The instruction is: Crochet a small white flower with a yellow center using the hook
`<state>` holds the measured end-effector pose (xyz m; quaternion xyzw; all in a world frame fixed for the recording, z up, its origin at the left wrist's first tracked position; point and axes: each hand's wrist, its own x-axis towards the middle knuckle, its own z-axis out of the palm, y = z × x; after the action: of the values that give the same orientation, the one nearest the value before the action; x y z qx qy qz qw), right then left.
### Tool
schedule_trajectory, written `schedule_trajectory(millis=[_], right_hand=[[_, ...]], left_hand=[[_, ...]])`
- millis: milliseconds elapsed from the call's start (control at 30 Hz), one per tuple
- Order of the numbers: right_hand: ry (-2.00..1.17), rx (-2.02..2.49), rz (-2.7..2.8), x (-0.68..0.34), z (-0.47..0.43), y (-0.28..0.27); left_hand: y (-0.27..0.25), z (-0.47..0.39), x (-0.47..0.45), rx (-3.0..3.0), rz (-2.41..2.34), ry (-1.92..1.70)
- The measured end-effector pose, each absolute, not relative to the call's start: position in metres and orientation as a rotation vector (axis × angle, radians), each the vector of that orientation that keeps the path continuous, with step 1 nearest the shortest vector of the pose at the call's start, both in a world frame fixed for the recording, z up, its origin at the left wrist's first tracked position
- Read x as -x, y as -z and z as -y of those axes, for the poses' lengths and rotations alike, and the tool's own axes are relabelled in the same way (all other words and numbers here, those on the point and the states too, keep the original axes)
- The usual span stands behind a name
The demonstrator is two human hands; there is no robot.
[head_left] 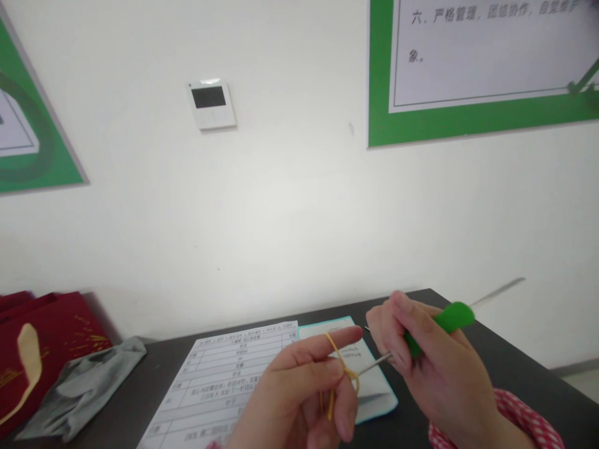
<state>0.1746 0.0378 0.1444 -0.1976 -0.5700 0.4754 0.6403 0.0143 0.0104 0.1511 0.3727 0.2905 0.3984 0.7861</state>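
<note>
Yellow yarn (333, 402) is looped over the stretched index finger of my left hand (304, 380), and its thumb pinches the yarn against the other fingers. My right hand (435, 368) is closed around the green handle (453, 317) of a crochet hook. The hook's thin metal shaft (377, 362) points left, its tip among the yarn loops at my left fingertips. Beyond the handle, a slim metal piece (498, 293) sticks out to the upper right; whether it belongs to the hook I cannot tell.
Below the hands is a dark table (421, 299) against a white wall. A printed pattern sheet (219, 374) and a white packet with a light-blue edge (379, 399) lie on it. At left are a grey cloth-like pouch (88, 386) and a red bag (60, 330).
</note>
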Motion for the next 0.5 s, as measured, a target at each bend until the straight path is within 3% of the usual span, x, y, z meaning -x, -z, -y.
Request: schedule_trajectory(millis=[133,233,300,500], right_hand=[[-1.215,0.449,1.200,-0.168,-0.040,-0.146],[-1.050,0.460,1.282,-0.166,-0.035,-0.141],[-0.777,0.509,1.461,-0.167,-0.030,-0.138],[0.448,0.478,1.924,-0.171,-0.026,-0.147]], left_hand=[[-0.144,-0.014,-0.020,-0.783,-0.478,-0.927],[-0.142,-0.013,-0.026,-0.756,-0.473,-0.992],[-0.142,-0.010,-0.030,-0.722,-0.520,-1.020],[-0.141,-0.004,-0.033,-0.594,-0.636,-1.183]])
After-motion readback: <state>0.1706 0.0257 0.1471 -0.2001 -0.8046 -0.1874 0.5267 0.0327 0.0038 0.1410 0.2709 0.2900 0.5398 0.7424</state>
